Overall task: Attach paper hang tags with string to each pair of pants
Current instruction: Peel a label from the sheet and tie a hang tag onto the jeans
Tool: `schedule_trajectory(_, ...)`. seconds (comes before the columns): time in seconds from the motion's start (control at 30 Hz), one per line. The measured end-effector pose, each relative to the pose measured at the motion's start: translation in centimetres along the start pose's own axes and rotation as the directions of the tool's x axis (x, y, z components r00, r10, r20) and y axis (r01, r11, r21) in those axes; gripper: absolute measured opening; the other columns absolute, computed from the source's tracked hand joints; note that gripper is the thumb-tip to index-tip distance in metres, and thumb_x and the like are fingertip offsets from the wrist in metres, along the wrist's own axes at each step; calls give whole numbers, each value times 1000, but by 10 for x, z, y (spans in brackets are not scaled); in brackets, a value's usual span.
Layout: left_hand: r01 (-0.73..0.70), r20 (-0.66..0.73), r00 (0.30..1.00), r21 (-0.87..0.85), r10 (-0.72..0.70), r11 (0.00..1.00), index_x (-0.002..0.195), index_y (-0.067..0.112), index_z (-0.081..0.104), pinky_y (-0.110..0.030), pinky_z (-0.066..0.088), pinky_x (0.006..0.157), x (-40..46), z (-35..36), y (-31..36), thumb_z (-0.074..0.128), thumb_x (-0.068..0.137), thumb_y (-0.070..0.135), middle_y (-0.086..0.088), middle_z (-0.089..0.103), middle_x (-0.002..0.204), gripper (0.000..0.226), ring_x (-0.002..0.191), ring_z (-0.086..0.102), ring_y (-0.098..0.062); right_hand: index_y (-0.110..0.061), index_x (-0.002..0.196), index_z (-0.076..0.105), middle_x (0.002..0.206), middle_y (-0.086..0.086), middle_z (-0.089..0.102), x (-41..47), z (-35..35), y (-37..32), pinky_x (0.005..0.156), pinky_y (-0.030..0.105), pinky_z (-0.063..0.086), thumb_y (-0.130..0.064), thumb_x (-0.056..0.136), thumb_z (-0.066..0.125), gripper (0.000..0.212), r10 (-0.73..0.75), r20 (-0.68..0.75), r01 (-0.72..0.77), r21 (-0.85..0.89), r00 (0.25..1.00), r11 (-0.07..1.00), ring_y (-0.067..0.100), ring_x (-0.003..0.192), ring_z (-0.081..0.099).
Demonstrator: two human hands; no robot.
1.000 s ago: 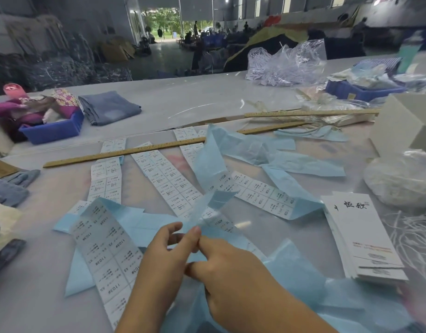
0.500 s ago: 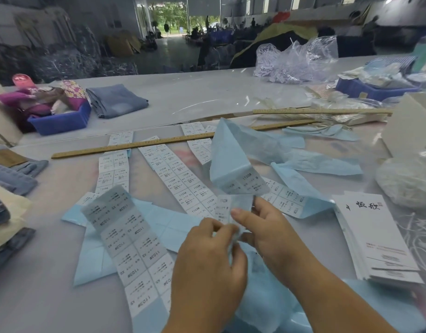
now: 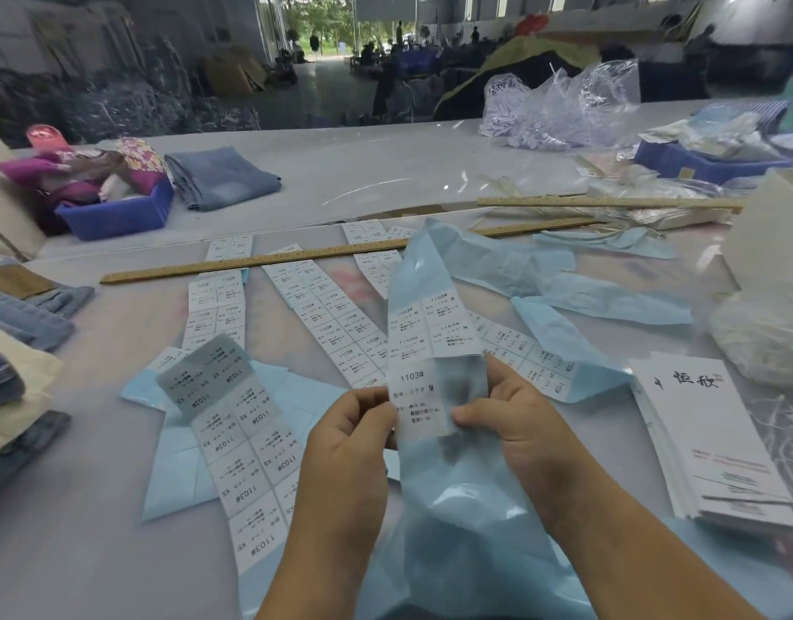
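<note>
Fingers (image 3: 381,413) of the left hand (image 3: 350,445) pinch the left edge of a white size sticker (image 3: 415,398) (printed 1103#, M), while the right hand (image 3: 515,422) pinches its right edge, thumb in front. Its blue backing strip (image 3: 435,306) rises above both hands. White hang tags (image 3: 708,445) lie stacked on the surface (image 3: 72,552), well right of the fingers.

Both hands are up over the table (image 3: 95,552): the left hand (image 3: 354,434) pinches one edge of a white size sticker (image 3: 415,402) printed "1103#" and "M", the right hand (image 3: 515,422) pinches the other, with blue backing paper (image 3: 453,507) hanging beneath. More sticker strips (image 3: 332,324) lie flat under a wooden ruler (image 3: 260,264). A stack of white hang tags (image 3: 708,445) sits to the right.
</note>
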State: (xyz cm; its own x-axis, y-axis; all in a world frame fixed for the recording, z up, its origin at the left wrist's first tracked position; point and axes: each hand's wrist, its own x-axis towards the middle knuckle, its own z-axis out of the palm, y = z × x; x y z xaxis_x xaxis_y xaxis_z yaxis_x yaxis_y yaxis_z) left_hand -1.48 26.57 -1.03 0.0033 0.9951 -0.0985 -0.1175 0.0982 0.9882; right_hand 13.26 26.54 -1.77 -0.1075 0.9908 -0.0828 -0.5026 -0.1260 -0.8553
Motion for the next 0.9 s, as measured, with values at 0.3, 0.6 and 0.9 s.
schedule_trajectory(0.3, -134, -73, 987, 137, 145, 981, 86, 23, 68, -12, 43, 47, 0, -2, -4, 60, 88, 3, 7, 68, 72, 22, 56, 57, 1, -3, 100, 75, 105, 25, 71, -3, -3, -1, 69, 37, 59, 9, 84, 51, 31, 55, -10, -56, -72, 998, 996, 37, 90, 72)
schedule_trajectory(0.6, -526, 243, 819, 679, 519, 512, 88, 30, 64, -25, 47, 76, -4, -3, -10, 83, 71, 30, 17, 58, 85, 26, 85, 55, -5, -3, 113, 66, 111, 29, 67, -1, -2, 4, 95, 60, 49, -1, 89, 61, 25, 15, -116, -38, -204, 993, 978, 49, 106, 63)
schedule_trajectory(0.9, -320, 116, 942, 601, 316, 733, 75, 35, 66, -8, 42, 67, -1, -12, -6, 78, 77, 33, 26, 66, 80, 12, 79, 61, 2, -14, 112, 68, 103, 23, 71, 3, -9, 7, 93, 54, 53, -2, 63, 69, 51, 12, -143, -55, -300, 990, 952, 42, 99, 68)
